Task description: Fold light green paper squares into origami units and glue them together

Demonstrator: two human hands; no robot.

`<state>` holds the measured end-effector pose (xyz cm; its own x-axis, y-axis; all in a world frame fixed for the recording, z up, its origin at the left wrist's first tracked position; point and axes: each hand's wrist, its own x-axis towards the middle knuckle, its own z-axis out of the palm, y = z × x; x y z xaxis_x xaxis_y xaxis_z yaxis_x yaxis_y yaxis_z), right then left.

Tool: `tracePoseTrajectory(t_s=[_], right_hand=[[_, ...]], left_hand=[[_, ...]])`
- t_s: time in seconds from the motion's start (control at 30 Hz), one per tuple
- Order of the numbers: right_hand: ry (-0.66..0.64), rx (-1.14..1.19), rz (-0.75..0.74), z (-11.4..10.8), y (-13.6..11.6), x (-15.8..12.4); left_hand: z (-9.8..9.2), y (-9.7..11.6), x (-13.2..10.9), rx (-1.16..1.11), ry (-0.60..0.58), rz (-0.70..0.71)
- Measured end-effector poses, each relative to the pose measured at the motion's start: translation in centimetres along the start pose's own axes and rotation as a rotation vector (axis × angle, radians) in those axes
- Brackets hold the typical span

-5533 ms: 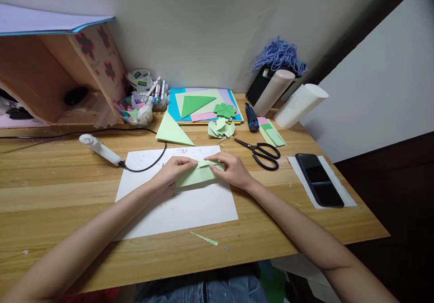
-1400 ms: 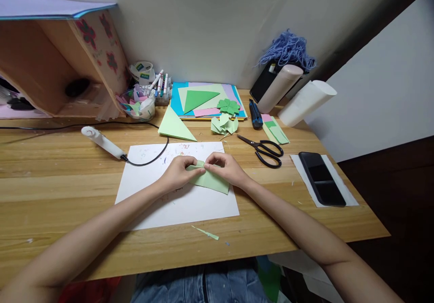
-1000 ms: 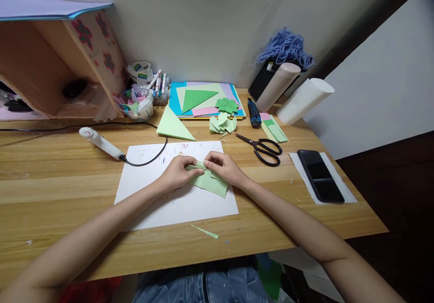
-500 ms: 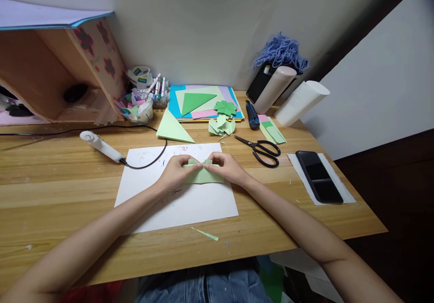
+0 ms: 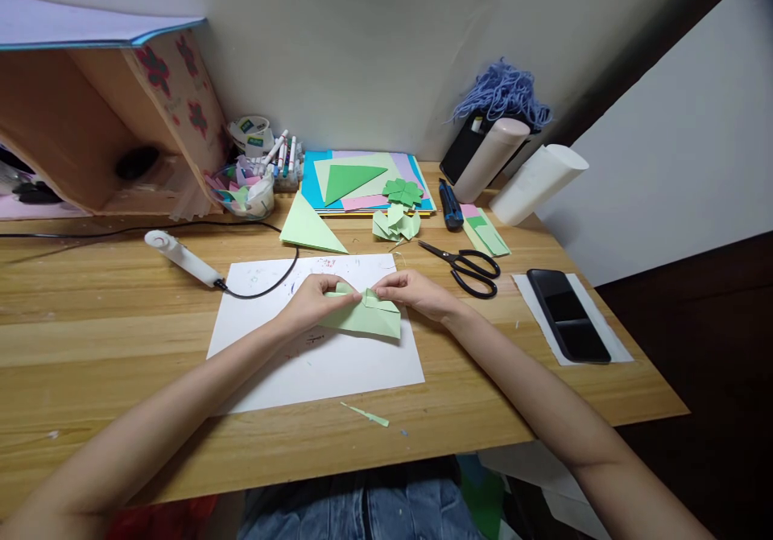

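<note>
A folded piece of light green paper (image 5: 371, 320) is held between my two hands, just above a white sheet (image 5: 271, 379) with ink marks. My left hand (image 5: 314, 300) pinches its left part, thumb on top near the middle fold. My right hand (image 5: 415, 292) grips the upper right edge with thumb and fingertips, beside a small raised flap. The fingers behind the paper are partly hidden. Beyond my hands lie a folded light green triangle (image 5: 309, 228), a light green paper shape with several petals (image 5: 395, 224) and a darker green paper clover (image 5: 403, 192).
Black-handled scissors (image 5: 465, 266), a utility knife (image 5: 450, 206) and a phone (image 5: 568, 315) lie to the right. A white corded tool (image 5: 184, 258) rests at left. Coloured paper sheets (image 5: 309, 190) are stacked at the back. A thin green scrap (image 5: 365, 414) lies near the front edge.
The green paper has tilted, its right side dropping toward me. My right hand has shifted slightly right, off the centre, uncovering the folded flap. My left hand keeps its pinch.
</note>
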<state>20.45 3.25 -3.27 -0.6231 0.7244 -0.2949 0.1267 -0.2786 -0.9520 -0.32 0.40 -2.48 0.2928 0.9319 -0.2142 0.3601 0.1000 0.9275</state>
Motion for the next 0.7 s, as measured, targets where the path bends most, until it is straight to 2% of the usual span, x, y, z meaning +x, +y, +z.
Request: tracePoseTrajectory(t_s=[0.23,0.47,0.7], right_hand=[[0.009,-0.072,0.017,0.0,0.0,0.0],[0.030,-0.109,-0.033,0.6,0.1,0.0],[0.206,-0.059,-0.193,1.8,0.4,0.2]], left_hand=[[0.0,0.0,0.0,0.050,-0.080,0.129],[0.0,-0.5,0.2,0.076,-0.097,0.176],[-0.2,0.0,0.1,0.064,-0.078,0.162]])
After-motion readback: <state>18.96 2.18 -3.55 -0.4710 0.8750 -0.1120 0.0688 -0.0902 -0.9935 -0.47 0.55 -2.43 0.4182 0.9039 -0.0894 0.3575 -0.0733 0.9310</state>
